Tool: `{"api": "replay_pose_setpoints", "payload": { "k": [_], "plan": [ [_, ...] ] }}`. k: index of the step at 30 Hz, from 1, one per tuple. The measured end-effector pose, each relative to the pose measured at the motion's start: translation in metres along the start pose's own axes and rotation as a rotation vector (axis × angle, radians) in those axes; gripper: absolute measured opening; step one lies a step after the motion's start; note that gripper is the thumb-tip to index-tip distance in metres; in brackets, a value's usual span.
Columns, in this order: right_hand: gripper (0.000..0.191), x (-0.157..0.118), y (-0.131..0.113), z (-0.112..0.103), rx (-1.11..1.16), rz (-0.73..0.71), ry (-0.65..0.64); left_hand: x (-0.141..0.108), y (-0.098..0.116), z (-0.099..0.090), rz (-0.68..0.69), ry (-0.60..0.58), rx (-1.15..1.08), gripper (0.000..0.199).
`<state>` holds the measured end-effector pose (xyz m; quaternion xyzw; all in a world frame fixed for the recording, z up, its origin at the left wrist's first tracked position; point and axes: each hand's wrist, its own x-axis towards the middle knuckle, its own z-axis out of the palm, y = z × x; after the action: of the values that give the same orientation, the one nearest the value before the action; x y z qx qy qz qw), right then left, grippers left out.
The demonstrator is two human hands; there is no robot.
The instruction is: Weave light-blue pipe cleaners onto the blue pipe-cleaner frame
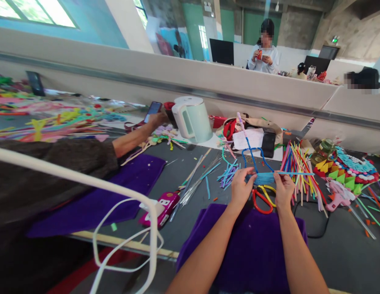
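Both my hands hold up a blue pipe-cleaner frame, its tall stem ending in a lilac tip. Light blue pipe cleaners lie in rows across its lower part. My left hand pinches the left end of these rows. At the right end, my right hand is closed on a light blue strand, whose free end sticks out to the right. Just below lie scissors with red and yellow handles. A purple cloth is spread under my forearms.
Colourful pipe cleaners lie to the right, near a pink glue gun. A kettle stands at the back, with a dark phone further right. A co-worker's arm reaches in from the left. A white tube crosses the foreground.
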<state>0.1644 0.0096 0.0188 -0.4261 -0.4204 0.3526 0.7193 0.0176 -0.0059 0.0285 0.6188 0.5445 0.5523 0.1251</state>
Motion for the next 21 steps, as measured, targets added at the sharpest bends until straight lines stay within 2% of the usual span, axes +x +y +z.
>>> {"api": "replay_pose_setpoints", "payload": {
  "k": [6,12,14,17,21],
  "plan": [
    [0.024,0.002,0.004,-0.001,-0.001,0.005,0.020,-0.001,-0.001,0.000,-0.010,0.001,-0.013,0.019],
    [0.022,0.003,0.003,-0.001,0.030,0.013,0.049,-0.001,-0.001,0.000,-0.028,0.117,-0.045,0.015],
    [0.022,0.003,0.002,-0.001,0.060,0.028,0.066,-0.001,-0.005,0.003,-0.093,0.165,-0.104,0.021],
    [0.023,0.004,0.000,-0.001,0.108,0.068,0.084,-0.001,-0.012,0.011,-0.257,0.210,-0.296,0.043],
    [0.024,0.005,0.000,-0.002,0.158,0.116,0.105,0.000,-0.014,0.019,-0.467,0.149,-0.692,0.062]
  ]
}}
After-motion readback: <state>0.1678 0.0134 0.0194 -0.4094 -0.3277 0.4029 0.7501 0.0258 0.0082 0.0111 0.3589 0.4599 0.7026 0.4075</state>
